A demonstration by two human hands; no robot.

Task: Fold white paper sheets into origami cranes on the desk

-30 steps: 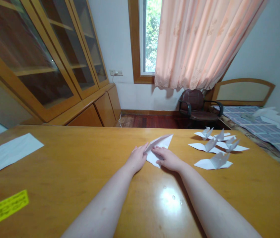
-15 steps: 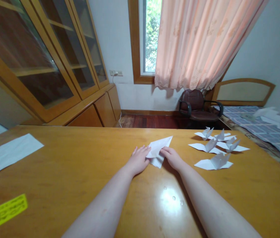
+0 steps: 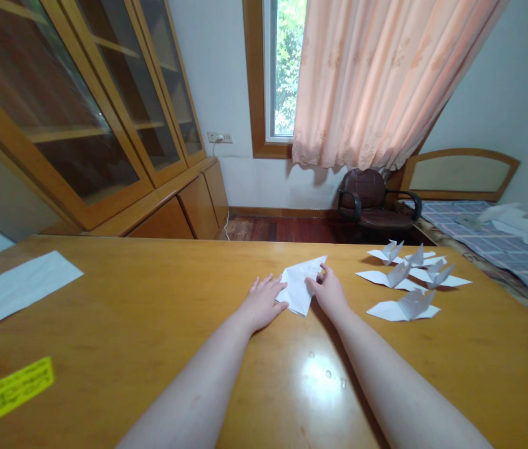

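1. The left hand (image 3: 263, 300) lies flat with fingers spread, pressing the left edge of the folded white paper (image 3: 299, 286).
2. The right hand (image 3: 330, 291) pinches the paper's right edge.
3. The paper lies mid-table (image 3: 151, 324), with finished paper cranes (image 3: 409, 280) to its right.

Five finished paper birds (image 3: 404, 305) cluster at three o'clock of one half-folded sheet (image 3: 299, 284). At nine o'clock lies one flat white sheet (image 3: 11, 290), at eight one yellow strip (image 3: 6, 396) — and at one o'clock, one chair (image 3: 369, 199).
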